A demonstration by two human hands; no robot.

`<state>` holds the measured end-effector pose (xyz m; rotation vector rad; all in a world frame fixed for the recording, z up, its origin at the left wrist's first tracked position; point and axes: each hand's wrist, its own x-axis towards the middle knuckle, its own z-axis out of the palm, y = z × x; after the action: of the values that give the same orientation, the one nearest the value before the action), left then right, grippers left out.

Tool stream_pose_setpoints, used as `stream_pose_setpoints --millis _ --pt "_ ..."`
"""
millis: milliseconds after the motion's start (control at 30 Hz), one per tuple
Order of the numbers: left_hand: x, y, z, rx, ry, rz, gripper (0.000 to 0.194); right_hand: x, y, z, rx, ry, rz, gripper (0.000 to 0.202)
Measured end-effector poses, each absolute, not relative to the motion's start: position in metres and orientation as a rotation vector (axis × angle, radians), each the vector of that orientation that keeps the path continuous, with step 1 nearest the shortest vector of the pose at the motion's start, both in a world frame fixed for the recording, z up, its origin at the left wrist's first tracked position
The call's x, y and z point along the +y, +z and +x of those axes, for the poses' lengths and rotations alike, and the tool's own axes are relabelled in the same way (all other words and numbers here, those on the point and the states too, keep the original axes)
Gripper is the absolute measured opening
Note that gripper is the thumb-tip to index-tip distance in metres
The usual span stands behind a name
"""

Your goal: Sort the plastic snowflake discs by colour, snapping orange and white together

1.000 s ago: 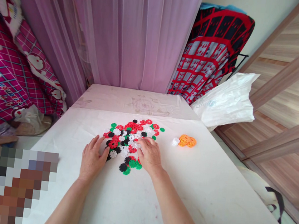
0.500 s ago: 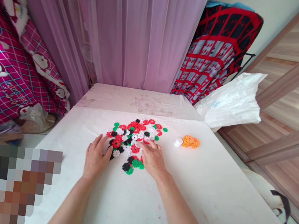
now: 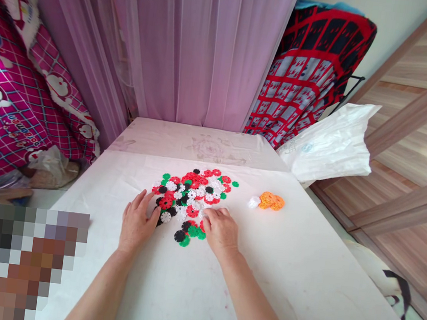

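A pile of notched plastic snowflake discs in red (image 3: pixel 166 202), white (image 3: pixel 166 217), black (image 3: pixel 179 235) and green (image 3: pixel 184 241) lies loosely spread on the white-covered table (image 3: pixel 168 288). At the pile's left edge rests my left hand (image 3: pixel 139 223), fingers apart, its thumb against the discs and nothing gripped. My right hand (image 3: pixel 222 229) is at the right edge, fingers curled and closed at the tips on what looks like a white snowflake disc (image 3: pixel 202 213), mostly hidden. Farther right sit a small heap of orange discs (image 3: pixel 272 201) and, beside it, a few white discs (image 3: pixel 254 202).
A flower-patterned cloth (image 3: pixel 207 146) covers the table's far end, against a purple curtain (image 3: pixel 203 51). At the right edge stands a white plastic bag (image 3: pixel 331 142), near a red patterned cover (image 3: pixel 304 73). Pink checked fabric (image 3: pixel 32 93) hangs at the left.
My right hand has drawn slightly back to the right, and its fingers have curled in from a more stretched pose. My left hand stays nearly in place.
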<state>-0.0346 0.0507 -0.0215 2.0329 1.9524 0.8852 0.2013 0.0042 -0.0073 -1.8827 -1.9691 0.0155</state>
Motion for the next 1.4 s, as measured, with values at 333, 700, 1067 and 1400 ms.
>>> stream_pose_setpoints --millis 333,700,1067,1400 --pt "0.050 -0.022 -0.035 1.956 0.871 2.037 0.047 0.008 -0.010 0.197 -1.894 0.062 -1.916 0.011" --pt "0.050 -0.019 -0.033 1.957 0.861 2.022 0.046 0.014 -0.006 0.266 -1.372 0.014 -1.981 0.019" --pt "0.051 -0.020 -0.035 1.969 0.852 2.043 0.046 0.016 -0.013 0.262 -1.705 -0.088 -1.883 0.012" --pt "0.051 -0.022 -0.035 1.968 0.868 2.056 0.045 0.015 -0.011 0.261 -1.754 -0.072 -1.907 0.012"
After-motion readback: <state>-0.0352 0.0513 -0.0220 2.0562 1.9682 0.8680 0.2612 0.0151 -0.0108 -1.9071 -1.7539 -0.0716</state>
